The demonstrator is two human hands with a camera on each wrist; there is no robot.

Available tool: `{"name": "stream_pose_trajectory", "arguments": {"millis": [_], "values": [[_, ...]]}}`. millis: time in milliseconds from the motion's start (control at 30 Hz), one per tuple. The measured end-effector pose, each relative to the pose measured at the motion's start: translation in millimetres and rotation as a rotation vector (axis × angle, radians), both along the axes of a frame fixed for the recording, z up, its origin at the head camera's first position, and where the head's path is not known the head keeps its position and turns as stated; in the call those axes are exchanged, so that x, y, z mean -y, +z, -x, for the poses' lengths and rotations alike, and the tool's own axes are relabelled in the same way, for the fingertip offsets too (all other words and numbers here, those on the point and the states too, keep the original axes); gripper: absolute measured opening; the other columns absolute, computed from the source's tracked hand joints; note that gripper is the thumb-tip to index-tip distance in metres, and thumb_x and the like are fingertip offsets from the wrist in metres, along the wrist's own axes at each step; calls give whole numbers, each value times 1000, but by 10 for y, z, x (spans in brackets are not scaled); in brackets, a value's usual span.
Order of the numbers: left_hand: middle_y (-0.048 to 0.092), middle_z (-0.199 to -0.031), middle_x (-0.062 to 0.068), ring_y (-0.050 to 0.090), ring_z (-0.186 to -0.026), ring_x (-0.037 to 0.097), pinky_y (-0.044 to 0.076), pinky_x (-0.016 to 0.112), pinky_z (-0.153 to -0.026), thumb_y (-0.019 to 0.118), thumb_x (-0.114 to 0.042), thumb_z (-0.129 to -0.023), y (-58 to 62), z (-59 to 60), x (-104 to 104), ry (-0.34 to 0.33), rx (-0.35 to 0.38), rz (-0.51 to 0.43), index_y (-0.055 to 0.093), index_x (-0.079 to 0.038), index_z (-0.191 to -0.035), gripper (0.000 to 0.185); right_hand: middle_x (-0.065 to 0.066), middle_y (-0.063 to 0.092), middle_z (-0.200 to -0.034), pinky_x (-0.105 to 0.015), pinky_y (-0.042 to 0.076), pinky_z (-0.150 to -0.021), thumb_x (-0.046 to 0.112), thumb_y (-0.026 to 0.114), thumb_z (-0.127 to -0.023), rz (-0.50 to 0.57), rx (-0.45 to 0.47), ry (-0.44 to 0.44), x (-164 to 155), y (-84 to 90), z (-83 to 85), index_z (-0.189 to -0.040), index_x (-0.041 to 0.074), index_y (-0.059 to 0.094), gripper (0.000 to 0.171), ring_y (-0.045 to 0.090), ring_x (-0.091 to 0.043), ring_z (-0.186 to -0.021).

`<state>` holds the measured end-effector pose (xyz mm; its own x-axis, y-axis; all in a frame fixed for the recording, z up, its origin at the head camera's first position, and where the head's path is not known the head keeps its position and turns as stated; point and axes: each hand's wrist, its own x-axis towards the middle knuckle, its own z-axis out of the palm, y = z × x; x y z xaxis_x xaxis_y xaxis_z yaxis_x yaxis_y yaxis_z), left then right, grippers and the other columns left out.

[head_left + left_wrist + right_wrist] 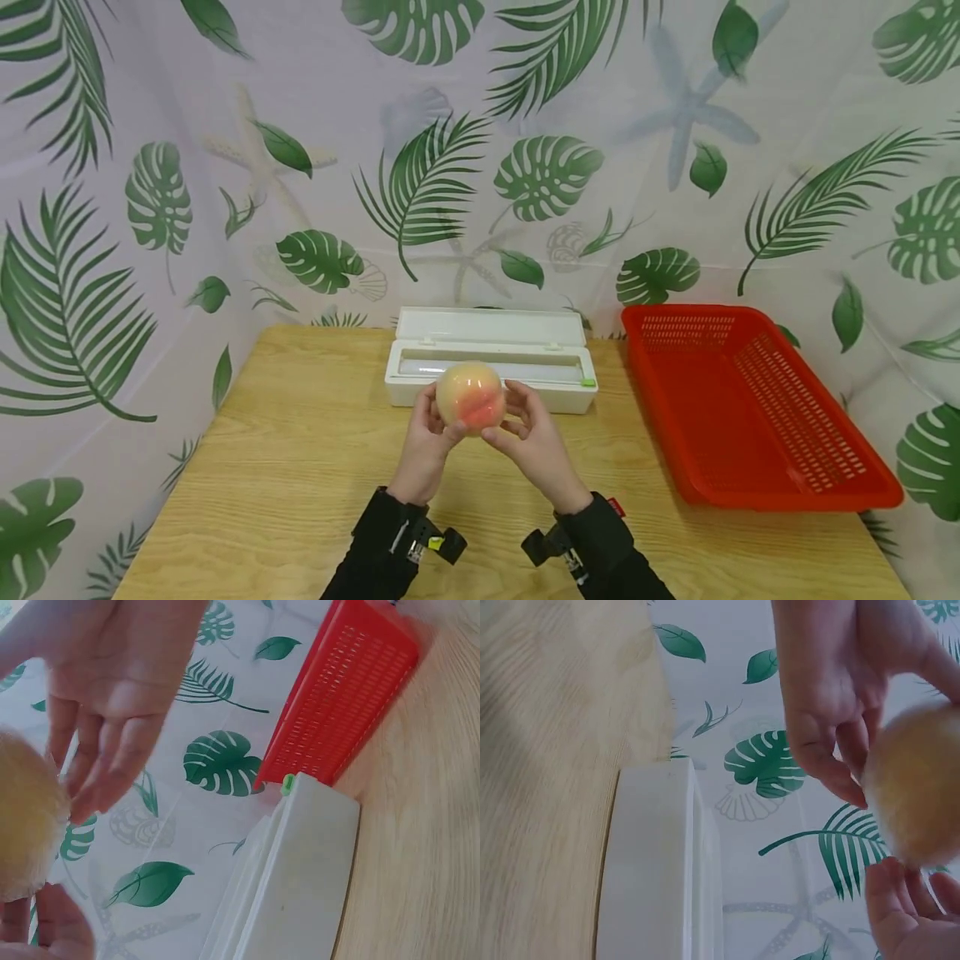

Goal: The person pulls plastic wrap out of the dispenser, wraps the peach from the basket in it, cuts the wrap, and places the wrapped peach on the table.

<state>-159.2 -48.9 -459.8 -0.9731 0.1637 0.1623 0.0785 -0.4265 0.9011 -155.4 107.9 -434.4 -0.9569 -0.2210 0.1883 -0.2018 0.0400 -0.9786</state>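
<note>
A yellow and pink peach (471,398) is held up in front of the white box, its surface glossy as if under clear film. My left hand (422,454) grips it from the left, thumb at the near side. From the right, my right hand (536,446) holds it between thumb and fingers. In the left wrist view the left hand (52,930) is partly cut off below the peach (26,817). The right wrist view shows the right hand (911,922) under the peach (919,784), with fingertips near its lower edge.
Behind the peach, a long white cling-film box (491,398) stands with its lid (491,325) raised, a roll inside and a green slider (588,382) at its right end. A red plastic basket (750,417) sits at the right of the wooden table (285,450). Leaf-patterned cloth (450,200) hangs behind.
</note>
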Motion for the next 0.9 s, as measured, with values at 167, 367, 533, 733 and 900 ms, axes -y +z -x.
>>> {"name": "stream_pose_trajectory", "arguments": {"millis": [167,367,533,733,900], "values": [[26,-137,13,33,-121,28,38,37,-90,71,-26,-75,19,-2,-12,-3,-21,54,9,-12,-140,90,-22,40,-125,-28,35,-93,1,64,-79,15,-139,-97,55,-1,-21,-126,-7,36,55,40,-28,-116],[28,-132,13,37,-116,28,40,35,-87,71,-23,-75,47,-18,-16,20,-31,97,17,-11,-135,81,-27,31,-133,-38,33,-93,2,59,-83,-273,-363,-95,101,-14,-71,-133,-11,24,63,34,-31,-121],[36,-122,12,44,-105,26,42,34,-83,77,-17,-68,59,-32,1,74,-37,137,26,-8,-128,78,-26,29,-134,-46,36,-90,12,67,-73,-507,-359,-87,156,16,-109,-136,-10,13,86,38,-31,-117],[41,-121,11,44,-105,24,40,34,-86,76,-13,-67,63,-45,39,4,-63,159,34,-5,-128,75,-16,45,-122,-38,44,-82,15,80,-63,-415,-270,-75,142,24,-75,-132,-5,29,88,49,-25,-104],[48,-115,11,47,-100,22,42,34,-82,76,-15,-68,73,-41,82,-77,-61,229,41,-3,-126,69,-10,46,-116,-37,44,-79,8,81,-60,-246,-174,-1,98,16,-61,-128,3,34,83,49,-22,-98]]}}
